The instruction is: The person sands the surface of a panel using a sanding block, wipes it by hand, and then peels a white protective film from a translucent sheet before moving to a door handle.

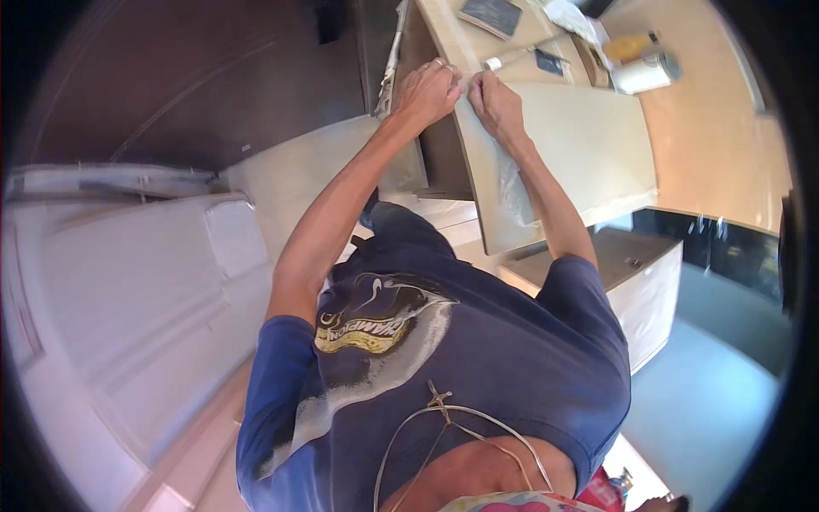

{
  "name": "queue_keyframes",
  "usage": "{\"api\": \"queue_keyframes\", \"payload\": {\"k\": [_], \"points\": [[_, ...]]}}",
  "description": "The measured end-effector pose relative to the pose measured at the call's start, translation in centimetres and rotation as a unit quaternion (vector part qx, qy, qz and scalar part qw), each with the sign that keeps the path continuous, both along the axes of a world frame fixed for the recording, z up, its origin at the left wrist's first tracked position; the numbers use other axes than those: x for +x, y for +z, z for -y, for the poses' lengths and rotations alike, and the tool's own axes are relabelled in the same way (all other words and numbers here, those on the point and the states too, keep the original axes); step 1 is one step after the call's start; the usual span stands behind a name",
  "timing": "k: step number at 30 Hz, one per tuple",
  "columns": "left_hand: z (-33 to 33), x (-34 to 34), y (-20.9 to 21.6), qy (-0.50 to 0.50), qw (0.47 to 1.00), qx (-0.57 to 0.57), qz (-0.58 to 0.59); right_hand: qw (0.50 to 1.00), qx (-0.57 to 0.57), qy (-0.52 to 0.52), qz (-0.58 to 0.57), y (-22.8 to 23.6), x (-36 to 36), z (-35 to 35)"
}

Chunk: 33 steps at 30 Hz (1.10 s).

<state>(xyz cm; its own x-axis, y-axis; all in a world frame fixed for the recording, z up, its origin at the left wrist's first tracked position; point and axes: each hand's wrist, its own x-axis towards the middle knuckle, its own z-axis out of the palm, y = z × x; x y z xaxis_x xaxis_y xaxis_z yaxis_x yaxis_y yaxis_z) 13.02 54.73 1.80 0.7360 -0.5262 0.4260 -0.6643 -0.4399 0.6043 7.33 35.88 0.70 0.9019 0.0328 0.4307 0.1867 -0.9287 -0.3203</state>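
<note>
My left hand (429,92) is closed at the long edge of a light wooden counter (589,141), its fingers curled in with a ring on one. Just to the right, my right hand (500,104) is closed too, thumb and fingers pinched together over the same edge. Whatever lies between the fingers of either hand is hidden or too small to make out. Crumpled clear plastic film (514,192) lies along the counter edge beside my right forearm. A thin rod with a white end (492,64) rests on the counter close to my right hand.
Farther back on the counter are a dark flat pad (491,15), a small dark card (548,61), a yellow bottle (630,46) and a white cylindrical container (648,73). A low cabinet (644,294) stands at right. Large dark panels (171,85) rise at left.
</note>
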Motion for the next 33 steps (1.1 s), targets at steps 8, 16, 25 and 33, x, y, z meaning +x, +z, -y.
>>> {"api": "queue_keyframes", "payload": {"k": [8, 16, 25, 33], "points": [[0.8, 2.5, 0.4, -0.126, 0.992, 0.028, 0.014, 1.000, 0.018, -0.017, 0.003, 1.3, -1.3, -1.4], [-1.0, 5.1, 1.5, -0.200, 0.972, 0.114, -0.034, 0.968, 0.231, -0.026, -0.099, 3.8, -3.2, -2.4], [2.4, 7.5, 5.3, -0.365, 0.913, 0.182, -0.014, 0.967, 0.139, -0.210, -0.043, 3.9, -3.0, -5.5], [1.5, 7.3, 4.0, -0.493, 0.868, 0.050, -0.033, 0.849, 0.124, -0.508, 0.077, 5.6, -3.3, -15.7]]}}
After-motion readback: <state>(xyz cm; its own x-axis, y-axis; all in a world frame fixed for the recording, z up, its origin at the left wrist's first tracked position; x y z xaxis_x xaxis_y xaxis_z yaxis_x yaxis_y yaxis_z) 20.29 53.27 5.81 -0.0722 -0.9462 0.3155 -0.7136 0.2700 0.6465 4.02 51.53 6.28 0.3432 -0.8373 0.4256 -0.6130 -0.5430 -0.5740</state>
